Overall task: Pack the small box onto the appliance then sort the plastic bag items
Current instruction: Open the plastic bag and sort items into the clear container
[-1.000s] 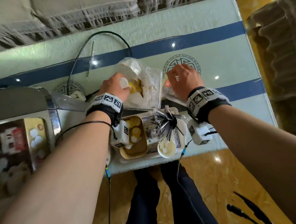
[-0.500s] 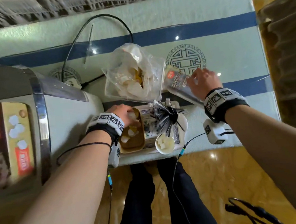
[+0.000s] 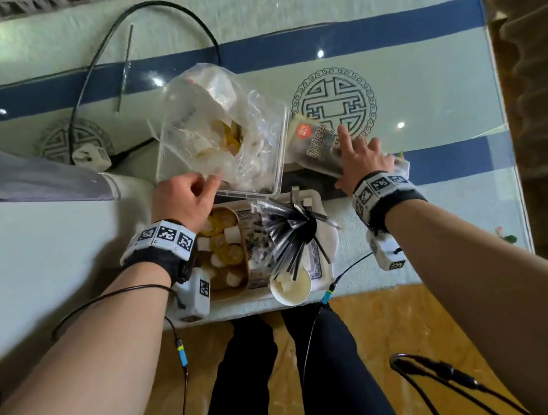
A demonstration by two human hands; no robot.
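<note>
While the left hand (image 3: 182, 200) curls its fingers at the near rim of the clear plastic container (image 3: 171, 143), that container holds a crumpled plastic bag (image 3: 222, 111) with white and yellow pieces. Right hand (image 3: 364, 160): fingers spread flat on a dark snack packet (image 3: 315, 144) beside it. Nearer, a brown tray (image 3: 243, 244) holds yellow and white sweets; a white cup (image 3: 293, 289) holds white pieces. White appliance (image 3: 51, 257) at left; the small box is out of view.

We take this for a home living room: beyond our fingers (image 3: 342, 132) the glass-topped desk (image 3: 423, 97) lies over a pale green cloth with blue bands and round ornamental medallions, and a fringed sofa cover (image 3: 41, 2) runs along its far edge. Nearer than the fingers, snack trays (image 3: 226, 246) crowd the desk edge above a polished marble floor (image 3: 379, 324).
</note>
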